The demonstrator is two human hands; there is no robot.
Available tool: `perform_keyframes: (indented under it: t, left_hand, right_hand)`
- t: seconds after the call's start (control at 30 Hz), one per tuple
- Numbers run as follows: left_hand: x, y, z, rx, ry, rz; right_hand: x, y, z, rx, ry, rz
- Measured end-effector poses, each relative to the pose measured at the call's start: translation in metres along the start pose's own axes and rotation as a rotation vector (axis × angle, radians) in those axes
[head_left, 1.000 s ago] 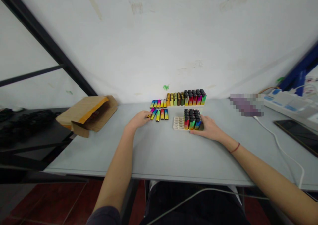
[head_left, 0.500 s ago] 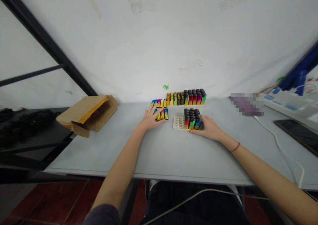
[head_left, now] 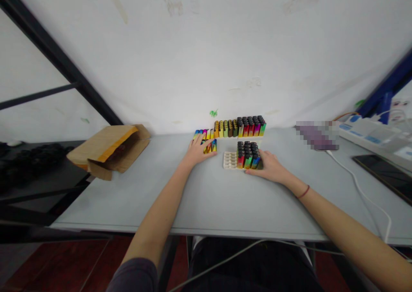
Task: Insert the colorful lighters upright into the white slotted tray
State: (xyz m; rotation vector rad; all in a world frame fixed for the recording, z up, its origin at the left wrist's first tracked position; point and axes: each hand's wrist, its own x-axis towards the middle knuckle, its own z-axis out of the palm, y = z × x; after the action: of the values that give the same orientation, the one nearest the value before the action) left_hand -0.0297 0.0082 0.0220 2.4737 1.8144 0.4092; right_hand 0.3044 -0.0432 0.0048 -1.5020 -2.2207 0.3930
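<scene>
My left hand [head_left: 196, 151] lies with fingers stretched and spread over several loose lighters [head_left: 210, 146], which are flat on the table and partly hidden by it. Wrapped round the right end of a white lighter tray [head_left: 229, 160] is my right hand [head_left: 270, 166], its thumb at the near side. Black-topped multicoloured lighters [head_left: 247, 155] stand upright in the tray's right part; holes show at its left end. Behind them, a full block of black-topped lighters [head_left: 251, 126] and a row of yellow, green and dark ones [head_left: 225, 129] stand near the wall.
An opened cardboard box [head_left: 106, 146] lies on its side at the left of the table [head_left: 206, 206]. On the right are a dark phone [head_left: 383, 174], a white cable [head_left: 355, 178], a white power strip [head_left: 373, 135] and a pixelated purple item [head_left: 317, 136].
My left hand has shifted slightly right and covers more of the near loose lighters. My right hand and the tray have barely moved; the view has shifted slightly.
</scene>
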Motion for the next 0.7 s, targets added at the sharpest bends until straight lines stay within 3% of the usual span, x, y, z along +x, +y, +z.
perform_keyframes:
  t: [0.13, 0.23, 0.3, 0.43, 0.53, 0.63, 0.7]
  left_hand:
    - [0.001, 0.008, -0.006, -0.071, 0.069, -0.005]
    - [-0.001, 0.035, -0.010, -0.272, 0.086, 0.182]
    - [-0.001, 0.060, -0.010, -0.455, 0.002, 0.303]
    - [0.006, 0.098, -0.004, -0.742, -0.204, 0.286]
    - [0.011, 0.103, -0.005, -0.923, -0.285, 0.283]
    - [0.010, 0.097, -0.009, -0.989, -0.196, 0.262]
    - [0.007, 0.094, -0.010, -0.917, -0.160, 0.237]
  right_hand:
    - [0.000, -0.001, 0.000, 0.010, 0.003, 0.009]
    - [0.000, 0.000, 0.000, 0.020, 0.006, 0.008]
    - [0.000, 0.001, 0.001, 0.024, 0.017, 0.000]
    - [0.000, 0.002, 0.004, 0.035, 0.036, -0.029]
    - [0.000, 0.003, 0.005, 0.036, 0.040, -0.036]
    - [0.000, 0.002, 0.005, 0.032, 0.036, -0.027]
    - [0.000, 0.001, 0.004, 0.032, 0.033, -0.020]
